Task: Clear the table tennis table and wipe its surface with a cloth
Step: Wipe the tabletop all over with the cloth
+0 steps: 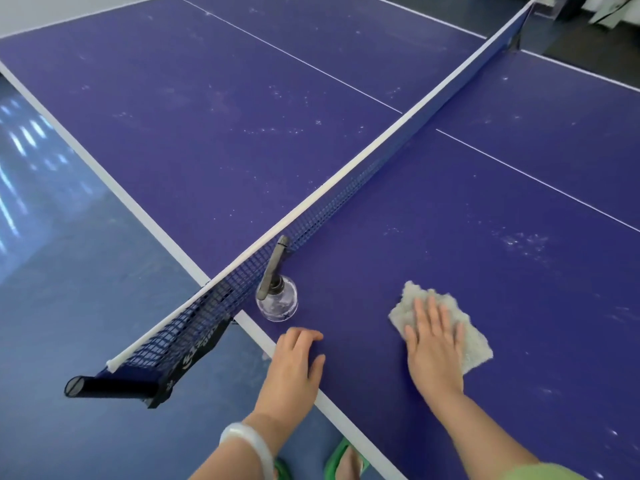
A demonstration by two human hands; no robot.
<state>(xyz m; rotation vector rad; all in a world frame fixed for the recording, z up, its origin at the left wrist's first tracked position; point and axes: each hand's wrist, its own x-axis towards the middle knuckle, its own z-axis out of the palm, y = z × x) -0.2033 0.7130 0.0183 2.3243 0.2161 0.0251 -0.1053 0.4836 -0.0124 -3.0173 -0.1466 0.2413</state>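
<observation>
The purple table tennis table (pixel 214 109) fills most of the view, its surface dotted with pale smudges. A grey cloth (pixel 471 336) lies flat on the near half, close to the side edge. My right hand (pixel 433 344) presses on the cloth with straight fingers. My left hand (pixel 296 362) rests on the table's white side edge, fingers slightly bent, holding nothing. A clear spray bottle (pixel 277 301) with a grey trigger head stands just beyond my left hand, beside the net.
The blue net (pixel 346 188) with its white top band crosses the table diagonally; its black clamp post (pixel 104 386) sticks out past the side edge. Blue floor lies to the left. My feet in green sandals (pixel 337 459) stand below the table edge.
</observation>
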